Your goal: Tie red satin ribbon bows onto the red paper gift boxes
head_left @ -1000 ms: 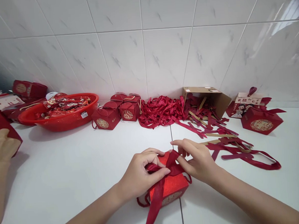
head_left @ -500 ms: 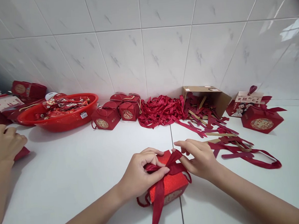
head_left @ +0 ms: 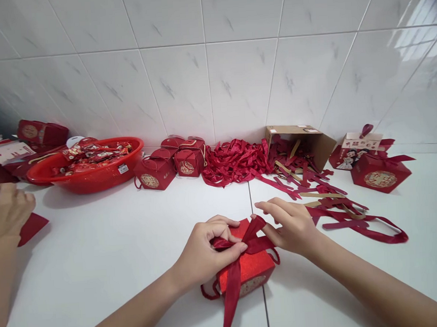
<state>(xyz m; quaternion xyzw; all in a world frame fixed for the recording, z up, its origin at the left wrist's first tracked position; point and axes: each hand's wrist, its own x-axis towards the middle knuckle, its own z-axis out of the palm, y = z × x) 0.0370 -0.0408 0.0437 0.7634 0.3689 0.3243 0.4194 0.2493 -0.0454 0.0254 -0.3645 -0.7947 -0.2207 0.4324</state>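
Note:
A small glittery red gift box (head_left: 264,267) with a gold emblem on its side and twisted cord handles sits on the white table in front of me. A dark red satin ribbon (head_left: 233,286) runs across its top, one tail hanging over the front. My left hand (head_left: 216,247) pinches the ribbon at its crossing, between thumb and fingers, its other fingers resting against the box. On the right, my right hand (head_left: 287,226) has the raised ribbon loop at its thumb, with the index finger lifted apart. The exact hold on the loop is partly hidden.
Behind are a red basin (head_left: 93,178) of wrapped sweets, red boxes (head_left: 156,174), a ribbon heap (head_left: 236,160) and a tipped cardboard box (head_left: 323,149) spilling strips. Finished-looking boxes (head_left: 382,173) stand right. Another person's hand (head_left: 6,211) is at left by a red piece (head_left: 33,228).
My hands and the gift box hold almost the same position. At left, the other person's hand has shifted up slightly, and more of the red piece beside it shows.

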